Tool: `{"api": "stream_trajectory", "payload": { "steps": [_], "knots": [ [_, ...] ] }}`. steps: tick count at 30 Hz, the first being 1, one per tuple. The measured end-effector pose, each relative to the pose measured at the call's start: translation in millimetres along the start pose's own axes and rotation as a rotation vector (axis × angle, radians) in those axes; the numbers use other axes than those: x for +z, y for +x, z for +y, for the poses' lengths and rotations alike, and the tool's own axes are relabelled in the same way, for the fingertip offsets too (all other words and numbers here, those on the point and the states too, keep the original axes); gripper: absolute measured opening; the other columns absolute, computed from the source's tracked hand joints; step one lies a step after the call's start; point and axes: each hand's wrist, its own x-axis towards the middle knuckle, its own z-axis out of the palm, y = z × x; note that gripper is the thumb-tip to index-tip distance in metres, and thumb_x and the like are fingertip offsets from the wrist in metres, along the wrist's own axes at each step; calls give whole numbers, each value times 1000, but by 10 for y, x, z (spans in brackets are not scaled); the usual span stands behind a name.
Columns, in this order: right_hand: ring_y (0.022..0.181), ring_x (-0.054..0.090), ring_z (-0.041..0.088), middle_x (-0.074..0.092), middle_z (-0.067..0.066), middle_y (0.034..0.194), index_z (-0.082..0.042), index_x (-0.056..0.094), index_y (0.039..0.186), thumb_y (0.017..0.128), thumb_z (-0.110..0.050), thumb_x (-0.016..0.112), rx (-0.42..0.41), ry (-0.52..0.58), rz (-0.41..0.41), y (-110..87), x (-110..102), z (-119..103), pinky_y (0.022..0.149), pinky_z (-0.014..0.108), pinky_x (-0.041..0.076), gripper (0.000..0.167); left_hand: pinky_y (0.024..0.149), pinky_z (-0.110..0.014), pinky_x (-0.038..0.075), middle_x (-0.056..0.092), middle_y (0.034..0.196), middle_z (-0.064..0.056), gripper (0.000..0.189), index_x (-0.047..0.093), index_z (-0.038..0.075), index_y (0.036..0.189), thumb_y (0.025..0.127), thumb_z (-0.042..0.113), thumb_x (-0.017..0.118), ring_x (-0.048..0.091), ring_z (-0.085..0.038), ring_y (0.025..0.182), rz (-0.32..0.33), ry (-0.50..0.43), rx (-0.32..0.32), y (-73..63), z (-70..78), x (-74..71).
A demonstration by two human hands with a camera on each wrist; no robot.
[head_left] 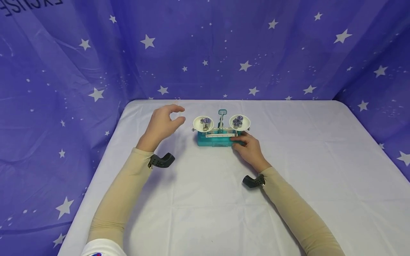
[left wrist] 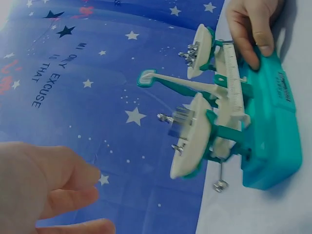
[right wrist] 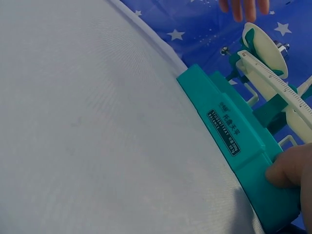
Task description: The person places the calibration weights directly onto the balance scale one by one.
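Observation:
A teal tray balance (head_left: pixel 206 141) with a ruled white beam stands on the table. Its left pan (head_left: pixel 196 124) and right pan (head_left: pixel 246 125) each carry several small metal weights. At the base's right end, my right hand (head_left: pixel 251 150) grips it; the right wrist view shows the thumb (right wrist: pixel 287 168) on the labelled front face, other fingers mostly hidden. My left hand (head_left: pixel 162 122) hovers left of the left pan, thumb and fingers apart, nothing between them. In the left wrist view, a metal weight (left wrist: pixel 181 122) sits on the near pan.
A white cloth (head_left: pixel 205 192) covers the table. Behind and at both sides hangs a blue star-patterned curtain (head_left: pixel 205 42). Each wrist wears a black camera mount, the left one (head_left: pixel 162 160) and the right one (head_left: pixel 253 181).

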Motion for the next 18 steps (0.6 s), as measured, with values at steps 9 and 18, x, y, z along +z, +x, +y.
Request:
{"api": "stream_trajectory", "payload": {
  "steps": [9,18],
  "knots": [
    [124,62,38,61,22,142,-3,78,110,87,-8,70,0,-5,-1,-6,19,-2,89,41,52,25,124,-63,21,31,161,-33,70,40,1,155,95,30,62,23,-54,151,-141,200,-53,-174,-209,35],
    [144,45,45,48,28,153,-2,76,114,91,-10,69,10,1,-101,14,-98,-10,112,54,46,26,122,-71,8,7,167,-34,81,26,5,161,97,41,60,0,-59,153,-236,230,-137,-292,-348,107]
  ]
}}
